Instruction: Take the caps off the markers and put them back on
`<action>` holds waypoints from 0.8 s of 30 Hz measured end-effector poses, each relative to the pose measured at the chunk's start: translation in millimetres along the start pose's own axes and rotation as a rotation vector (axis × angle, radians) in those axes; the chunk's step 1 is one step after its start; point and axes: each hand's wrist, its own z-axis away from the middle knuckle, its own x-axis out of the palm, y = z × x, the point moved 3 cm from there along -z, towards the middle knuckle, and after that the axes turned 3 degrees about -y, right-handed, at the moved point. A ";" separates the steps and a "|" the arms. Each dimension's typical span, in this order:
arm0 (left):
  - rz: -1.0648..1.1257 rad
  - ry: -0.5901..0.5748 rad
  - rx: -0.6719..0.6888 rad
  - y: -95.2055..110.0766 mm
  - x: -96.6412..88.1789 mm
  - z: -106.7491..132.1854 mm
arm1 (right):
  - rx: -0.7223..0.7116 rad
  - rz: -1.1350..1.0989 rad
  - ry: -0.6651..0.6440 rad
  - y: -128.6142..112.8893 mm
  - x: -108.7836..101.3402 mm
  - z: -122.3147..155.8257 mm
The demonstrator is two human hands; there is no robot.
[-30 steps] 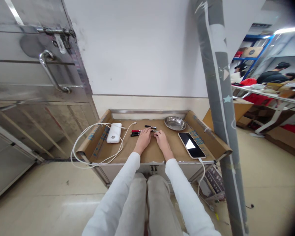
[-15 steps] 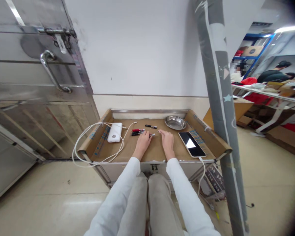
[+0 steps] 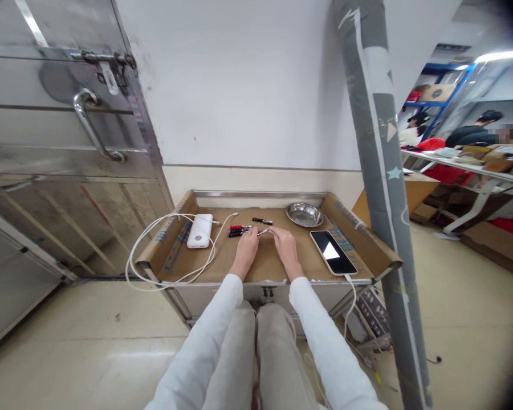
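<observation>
My left hand (image 3: 246, 250) is closed on a slim pen-like piece (image 3: 263, 232) with a silvery end, just above the cardboard-lined tabletop. From the other side, the closed fingertips of my right hand (image 3: 286, 248) meet the silvery end. Whether my right fingers also pinch a separate small part is too small to tell. Beside my left hand lie several black pen-like pieces (image 3: 236, 233) and a red one (image 3: 237, 227), partly hidden by the fingers. One more black pen-like piece (image 3: 262, 220) with a silvery end lies alone beyond both hands.
A shiny metal bowl (image 3: 304, 214) stands at the back right, with a phone (image 3: 333, 252) on a cable in front of it. On the left lies a white power bank (image 3: 200, 230) with a looped cable (image 3: 130, 263). A tall wrapped roll (image 3: 378, 142) leans at the right.
My right hand has moved left, bringing its fingertips from a small gap to the silvery end of the piece in my left hand. The left hand has barely shifted.
</observation>
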 end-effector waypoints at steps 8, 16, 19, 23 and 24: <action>-0.010 0.113 -0.172 -6.7 -6.3 4.1 | -0.122 -0.048 -0.122 -11.7 6.4 -3.0; -0.277 0.171 -0.362 -8.4 -12.8 18.1 | 0.020 0.223 -0.128 1.4 22.9 -16.7; -0.263 0.162 -0.379 -9.5 -11.2 17.2 | 0.030 0.244 -0.152 2.2 26.6 -20.5; -0.254 0.149 -0.331 -9.1 -9.1 13.6 | 0.013 0.262 -0.113 1.6 23.6 -21.3; -0.255 0.137 -0.290 -7.9 -7.8 12.2 | 0.017 0.272 -0.097 2.0 22.1 -21.2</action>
